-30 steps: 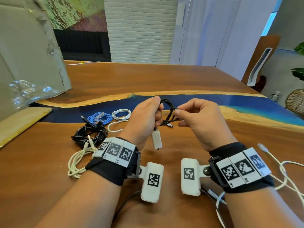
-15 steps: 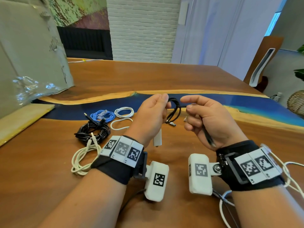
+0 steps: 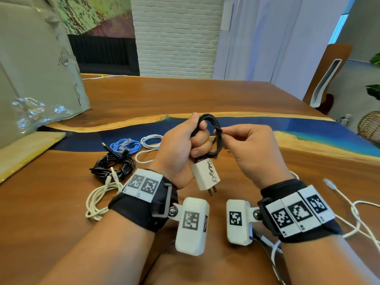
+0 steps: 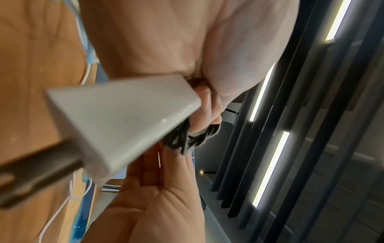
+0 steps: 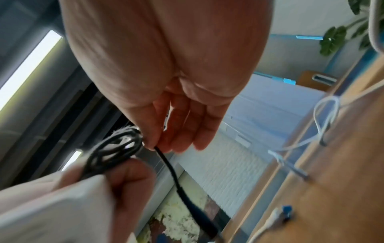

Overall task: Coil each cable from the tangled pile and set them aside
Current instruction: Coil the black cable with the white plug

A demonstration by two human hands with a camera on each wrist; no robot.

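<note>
My left hand holds a small coil of black cable above the table, fingers curled round one side of the loop. A white plug adapter hangs below that fist, prongs pointing down; it fills the left wrist view as the adapter. My right hand pinches the cable's loose end against the right side of the coil. In the right wrist view the black cable end runs from my fingertips downward.
On the wooden table to the left lie a coiled black cable, a blue one, a white one and a cream one. Loose white cables trail at the right. A cardboard box stands far left.
The right hand has come back to the coil and pinches the cable end against it. The left hand has turned, so the adapter's printed face and prongs show.
</note>
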